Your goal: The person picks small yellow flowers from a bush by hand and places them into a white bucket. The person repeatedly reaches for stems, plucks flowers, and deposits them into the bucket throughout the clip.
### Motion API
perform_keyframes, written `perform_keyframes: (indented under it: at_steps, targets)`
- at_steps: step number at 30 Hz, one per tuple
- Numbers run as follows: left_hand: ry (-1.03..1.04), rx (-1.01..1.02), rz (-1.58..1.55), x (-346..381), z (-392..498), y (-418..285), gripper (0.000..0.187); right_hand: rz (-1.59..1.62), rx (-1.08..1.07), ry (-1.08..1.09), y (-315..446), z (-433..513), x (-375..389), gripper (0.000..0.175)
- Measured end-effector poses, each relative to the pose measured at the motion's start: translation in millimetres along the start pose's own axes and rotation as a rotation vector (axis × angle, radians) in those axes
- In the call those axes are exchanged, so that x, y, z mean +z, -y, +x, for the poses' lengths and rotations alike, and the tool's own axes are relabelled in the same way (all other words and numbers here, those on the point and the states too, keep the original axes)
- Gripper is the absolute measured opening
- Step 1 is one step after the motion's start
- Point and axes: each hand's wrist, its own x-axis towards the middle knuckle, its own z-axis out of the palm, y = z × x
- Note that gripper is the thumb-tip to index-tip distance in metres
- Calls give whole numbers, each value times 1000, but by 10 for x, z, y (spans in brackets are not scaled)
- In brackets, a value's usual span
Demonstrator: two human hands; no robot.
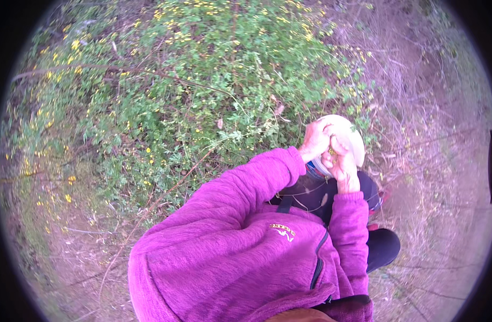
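My left hand (315, 139) and my right hand (343, 160) meet over a pale, round, open-looking container (353, 141) by my knees. Small yellow flower heads (332, 152) show between the fingers and palm of my right hand. The fingers of my left hand are bent close beside them; whether they pinch anything is hidden. Blue and white material (318, 167) shows under my hands, and I cannot tell whether it belongs to the container.
Leafy green plants with yellow flowers (197, 80) spread ahead and to the left. A long thin bare stem (181, 180) arches close to my left sleeve. Dry grass and twigs (423, 161) cover the ground on the right. Thin stems cross my dark trousers (304, 197).
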Motion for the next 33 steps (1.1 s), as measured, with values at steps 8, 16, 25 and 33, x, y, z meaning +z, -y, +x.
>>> perform_keyframes:
  at_steps: [8, 16, 25, 33]
  targets:
    - [276, -111, 274, -462, -58, -477, 18, -207, -86, -106, 118, 84, -284, 11]
    - [236, 158, -31, -1598, -420, -1461, 10, -1817, -547, -309, 57, 82, -111, 34]
    - [-647, 185, 684, -2258, 651, -1304, 63, -1071, -450, 127, 497, 311, 1660, 17]
    - [-525, 258, 639, -2526, 777, -969, 25, -904, -379, 216, 586, 923, 2097, 19]
